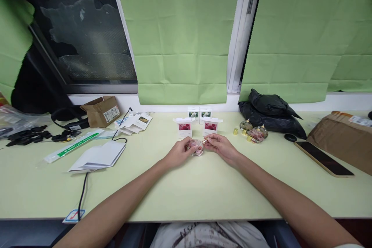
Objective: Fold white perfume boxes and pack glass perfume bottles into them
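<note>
My left hand is closed round the side of a small round clear bottle with pink bits inside. The bottle lies tilted low over the table, its neck toward the right. My right hand pinches a small gold-coloured piece at the bottle's neck; whether this is a cap or the neck fitting I cannot tell. Just behind my hands stand two small white boxes with red flower pictures, the left box and the right box, both with raised flaps. Behind them are white boxes with white flower pictures.
Right of my hands lie several similar round bottles and loose gold caps. Farther right are black plastic bags, a phone and a brown parcel. At left are folded white cartons, a black cable and a cardboard box.
</note>
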### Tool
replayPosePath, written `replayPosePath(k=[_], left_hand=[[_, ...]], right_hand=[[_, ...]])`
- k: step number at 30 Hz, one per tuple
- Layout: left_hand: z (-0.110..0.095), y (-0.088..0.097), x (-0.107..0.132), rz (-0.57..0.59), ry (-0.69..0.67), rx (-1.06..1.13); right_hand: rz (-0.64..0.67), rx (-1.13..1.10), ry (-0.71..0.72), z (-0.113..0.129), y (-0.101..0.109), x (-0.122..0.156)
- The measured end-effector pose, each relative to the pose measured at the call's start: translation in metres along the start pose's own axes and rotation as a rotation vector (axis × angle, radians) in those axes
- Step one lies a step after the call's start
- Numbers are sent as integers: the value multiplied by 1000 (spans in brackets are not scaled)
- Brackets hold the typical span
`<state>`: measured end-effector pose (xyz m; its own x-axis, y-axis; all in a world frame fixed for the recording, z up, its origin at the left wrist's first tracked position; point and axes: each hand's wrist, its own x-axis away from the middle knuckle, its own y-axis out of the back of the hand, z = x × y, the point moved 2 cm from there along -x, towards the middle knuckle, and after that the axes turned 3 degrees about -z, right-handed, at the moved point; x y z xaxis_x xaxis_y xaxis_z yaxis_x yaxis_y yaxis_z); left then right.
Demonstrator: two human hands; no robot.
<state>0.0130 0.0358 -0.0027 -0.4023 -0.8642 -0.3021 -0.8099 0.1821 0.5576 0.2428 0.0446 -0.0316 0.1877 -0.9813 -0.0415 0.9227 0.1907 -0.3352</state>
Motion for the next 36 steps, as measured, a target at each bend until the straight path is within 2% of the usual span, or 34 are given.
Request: replayPosePath(k=[8, 36], left_hand=[[0, 0, 0, -23, -8, -5], [-10, -2, 4, -93, -48, -56]], right_hand=[[14, 1, -60, 0, -1, 2], [-5, 46, -27, -4, 1, 1]])
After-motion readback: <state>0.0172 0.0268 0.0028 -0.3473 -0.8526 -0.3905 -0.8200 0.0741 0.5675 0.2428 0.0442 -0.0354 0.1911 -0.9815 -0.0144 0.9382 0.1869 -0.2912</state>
